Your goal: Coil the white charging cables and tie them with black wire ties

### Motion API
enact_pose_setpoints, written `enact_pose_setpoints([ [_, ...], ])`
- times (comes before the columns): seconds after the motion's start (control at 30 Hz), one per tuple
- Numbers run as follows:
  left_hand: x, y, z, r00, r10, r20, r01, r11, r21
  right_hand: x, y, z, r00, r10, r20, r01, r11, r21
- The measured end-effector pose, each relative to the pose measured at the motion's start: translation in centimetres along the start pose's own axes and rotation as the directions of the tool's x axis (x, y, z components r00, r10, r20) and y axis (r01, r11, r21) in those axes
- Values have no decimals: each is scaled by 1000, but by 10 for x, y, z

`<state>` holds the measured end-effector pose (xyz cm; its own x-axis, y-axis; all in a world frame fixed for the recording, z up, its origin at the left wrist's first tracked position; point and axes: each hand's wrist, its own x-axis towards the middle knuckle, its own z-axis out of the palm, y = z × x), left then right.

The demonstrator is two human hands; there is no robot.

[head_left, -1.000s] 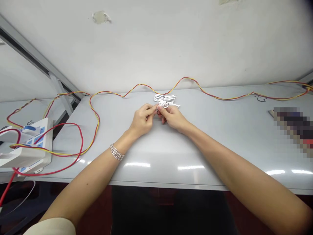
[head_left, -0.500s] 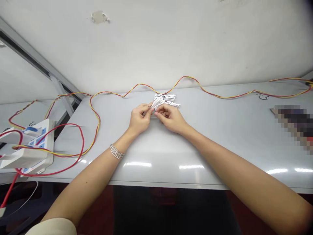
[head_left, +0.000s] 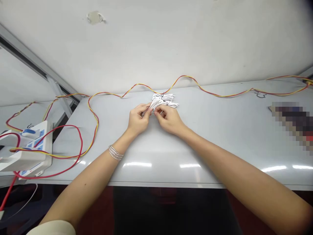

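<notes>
My left hand (head_left: 139,119) pinches the near-left end of a white cable bundle, its fingers closed around it. Beside it, my right hand (head_left: 170,119) has thumb and index finger together at a black twist tie (head_left: 153,110). Bundles of white cable (head_left: 163,98) lie on the table just beyond my hands, bound with dark ties. Where my right fingers curl under, the tie's end is too small to follow.
A white power strip (head_left: 46,143) with plugs sits at the left on the grey tabletop (head_left: 210,156). A red and yellow twisted wire (head_left: 139,85) runs along the wall. Black wire ties (head_left: 259,95) and a pixelated object (head_left: 293,124) lie at the right.
The view has shifted slightly. My right fingers have moved a little at the twist tie, while my left hand keeps its hold on the white cable bundle.
</notes>
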<state>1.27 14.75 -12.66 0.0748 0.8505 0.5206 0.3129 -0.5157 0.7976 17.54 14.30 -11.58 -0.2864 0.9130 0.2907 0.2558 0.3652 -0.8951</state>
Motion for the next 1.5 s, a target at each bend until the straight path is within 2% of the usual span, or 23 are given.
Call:
enact_pose_setpoints([
  [0.07, -1, 2, 0, 1000, 7, 1, -7, 999, 32, 3, -2, -2, 990, 121, 74, -133, 975, 179],
  [0.17, -3, 9, -1, 999, 36, 23, -38, 993, 112, 6, -5, -8, 954, 239, 178, -291, 881, 374],
  [0.23, -4, 12, -1, 998, 54, 39, -60, 985, 161, 6, -6, -12, 945, 264, 195, -324, 846, 423],
  [0.33, -4, 13, -1, 997, 56, 46, -63, 986, 156, 6, -6, -13, 949, 251, 191, -311, 846, 433],
  [0.47, -2, 9, -1, 999, 28, 24, -30, 996, 89, 4, 0, -8, 965, 223, 137, -259, 888, 381],
  [0.6, 1, 5, -1, 1000, -4, -9, 4, 998, 68, 1, 6, -5, 986, 165, 14, -164, 964, 208],
  [0.7, 1, 3, -1, 1000, -18, -16, 19, 999, 45, -2, 5, -5, 995, 11, -100, -11, 1000, 2],
  [0.8, 1, 3, -1, 1000, -25, 13, 24, 999, 33, -5, 1, -5, 982, -157, -106, 137, 976, -170],
  [0.87, 0, 5, 0, 999, -36, 37, 35, 999, 32, -6, -1, -6, 974, -205, -93, 178, 955, -237],
  [1.03, 0, 5, 1, 999, -33, 35, 32, 999, 17, -6, -3, -5, 966, -233, -113, 198, 944, -263],
  [1.23, -1, 6, 2, 1000, -15, -2, 15, 999, 35, -5, 3, -4, 971, -164, -176, 129, 972, -195],
  [1.4, -1, 7, 3, 998, 45, -34, -44, 998, 47, -3, 3, -3, 940, -194, -280, 135, 967, -217],
  [1.5, -2, 7, 4, 996, 71, -51, -67, 995, 69, -3, 1, -2, 938, -181, -295, 121, 970, -211],
])
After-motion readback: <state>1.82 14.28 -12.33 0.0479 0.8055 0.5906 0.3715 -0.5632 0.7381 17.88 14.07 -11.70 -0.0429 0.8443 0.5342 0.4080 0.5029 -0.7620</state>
